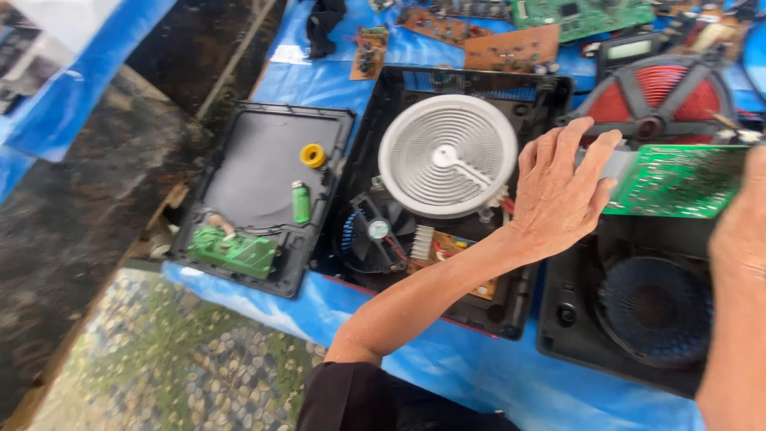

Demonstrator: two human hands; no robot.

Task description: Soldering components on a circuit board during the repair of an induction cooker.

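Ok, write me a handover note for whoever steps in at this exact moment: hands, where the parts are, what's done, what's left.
Left hand: fingers spread, on the left edge of the green circuit board; whether it grips is unclear.
Right hand: at the board's right edge, mostly out of frame.
The board is above an open black cooker base with a round fan grille.
Done: the middle cooker is open, its white round heating plate and fan exposed.
Left: the board is not seated in either housing.
The tray at left holds a yellow ring and green lighter.
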